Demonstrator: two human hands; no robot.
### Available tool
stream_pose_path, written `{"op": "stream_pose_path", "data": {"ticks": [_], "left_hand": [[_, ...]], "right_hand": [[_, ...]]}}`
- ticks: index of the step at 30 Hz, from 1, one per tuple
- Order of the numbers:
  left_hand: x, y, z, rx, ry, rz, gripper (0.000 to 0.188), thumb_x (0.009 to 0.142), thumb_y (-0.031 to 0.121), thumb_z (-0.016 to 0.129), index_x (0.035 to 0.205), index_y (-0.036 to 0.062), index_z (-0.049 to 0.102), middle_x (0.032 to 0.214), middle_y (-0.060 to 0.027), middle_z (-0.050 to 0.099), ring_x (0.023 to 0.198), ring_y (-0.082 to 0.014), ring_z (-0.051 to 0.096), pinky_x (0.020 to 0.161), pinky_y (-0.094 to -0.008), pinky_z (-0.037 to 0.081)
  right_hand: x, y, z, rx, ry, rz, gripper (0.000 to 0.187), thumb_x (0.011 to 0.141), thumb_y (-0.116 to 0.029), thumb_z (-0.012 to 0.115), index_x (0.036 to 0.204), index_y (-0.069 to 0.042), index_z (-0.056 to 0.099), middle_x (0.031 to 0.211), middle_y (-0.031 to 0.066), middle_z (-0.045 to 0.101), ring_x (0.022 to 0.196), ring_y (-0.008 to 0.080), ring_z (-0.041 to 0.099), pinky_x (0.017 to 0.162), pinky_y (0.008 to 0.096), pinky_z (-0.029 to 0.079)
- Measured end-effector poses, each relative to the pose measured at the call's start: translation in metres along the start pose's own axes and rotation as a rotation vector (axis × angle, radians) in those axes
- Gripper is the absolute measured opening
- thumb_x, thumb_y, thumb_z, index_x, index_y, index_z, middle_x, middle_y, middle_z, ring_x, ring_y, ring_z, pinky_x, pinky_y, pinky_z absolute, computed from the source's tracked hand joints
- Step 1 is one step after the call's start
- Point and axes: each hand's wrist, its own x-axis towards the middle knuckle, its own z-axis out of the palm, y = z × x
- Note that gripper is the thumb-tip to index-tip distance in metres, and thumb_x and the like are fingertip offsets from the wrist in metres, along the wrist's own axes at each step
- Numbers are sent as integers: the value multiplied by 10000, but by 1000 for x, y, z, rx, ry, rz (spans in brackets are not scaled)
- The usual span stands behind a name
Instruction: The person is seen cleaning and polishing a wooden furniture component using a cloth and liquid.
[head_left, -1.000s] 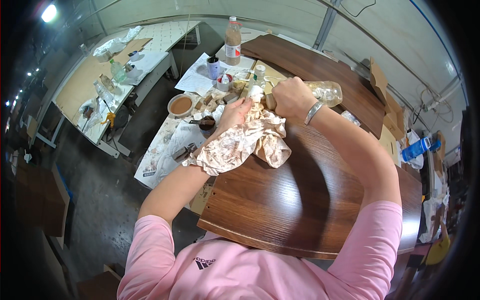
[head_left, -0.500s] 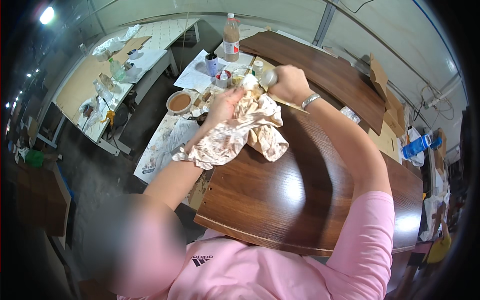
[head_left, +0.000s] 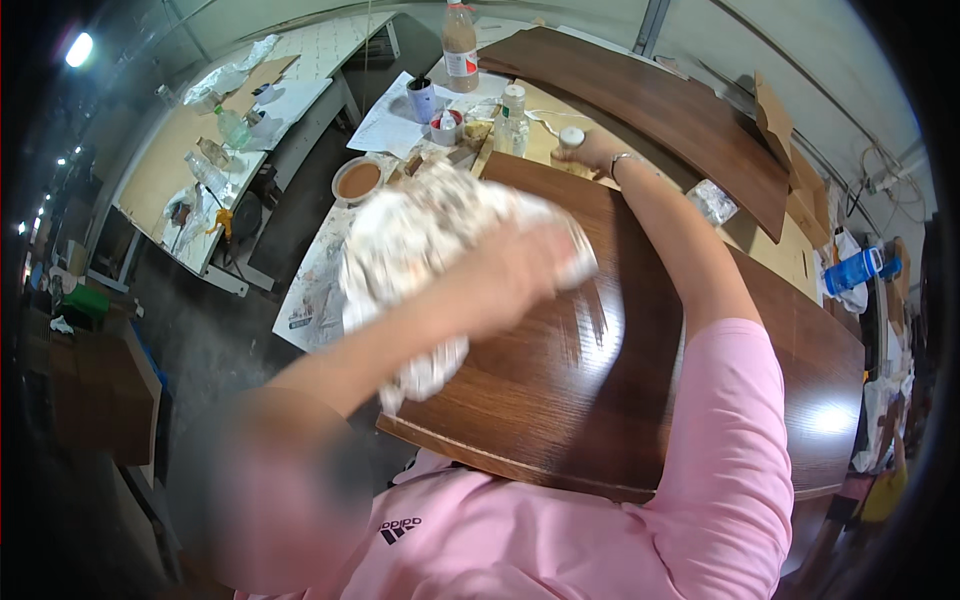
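A stained white cloth [head_left: 415, 225] is bunched under my left hand [head_left: 525, 262], which is smeared by motion and presses it onto the glossy dark-brown wooden panel [head_left: 520, 420]. Part of the cloth hangs past the panel's left edge. Dark streaks mark the surface just right of the hand. Beyond the panel's far edge, my right hand [head_left: 595, 152] is closed around a small white-capped bottle [head_left: 572, 138], upright over the light board; my fingers partly hide its body. Left of it stands a clear bottle with a white cap [head_left: 512, 120].
A tub of brown paste [head_left: 358, 180], a dark-topped cup [head_left: 422, 98], a red-and-white container [head_left: 447, 125] and a tall bottle of brown liquid [head_left: 460, 50] stand at the far left. Another brown panel [head_left: 650, 110] lies behind. A second worktable [head_left: 160, 200] holds several bottles.
My left hand has brought the cloth down onto the panel and to the right. My right hand has moved the bottle away from the cloth, from tilted to upright. Streaks now show on the panel.
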Motion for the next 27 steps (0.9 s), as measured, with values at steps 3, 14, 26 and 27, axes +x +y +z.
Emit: {"op": "stream_pose_path", "data": {"ticks": [3, 14, 26, 27], "left_hand": [[12, -7, 12, 90, 29, -48, 462, 922, 157, 537, 1357, 6, 499, 1424, -205, 474, 1348, -336, 424, 1118, -522, 298], [5, 8, 6, 231, 53, 88, 379, 830, 42, 608, 1205, -14, 612, 1332, -200, 557, 1134, -364, 536, 1000, -473, 417], [38, 1, 5, -47, 77, 168, 291, 710, -58, 613, 986, 31, 635, 1005, -151, 572, 935, -335, 564, 816, -425, 460], [53, 15, 21, -48, 144, 254, 306, 704, -70, 600, 996, 18, 625, 994, -160, 559, 924, -343, 559, 804, -434, 456]], "right_hand": [[4, 22, -7, 119, -149, 75, 810, 678, -597, 812, 1217, -25, 617, 1172, 196, 634, 836, 314, 675, 569, 394, 607], [-61, 17, -61, 44, -45, 98, 731, 797, -338, 769, 1381, -1, 488, 1202, 155, 639, 876, 229, 662, 667, 366, 572], [-328, 108, -131, -127, 503, -22, 326, 853, -180, 675, 1074, 59, 657, 991, 188, 704, 936, 293, 678, 839, 355, 512], [-342, 115, -125, -122, 501, -21, 326, 853, -180, 675, 1074, 59, 657, 991, 188, 704, 936, 293, 678, 839, 355, 512]]}}
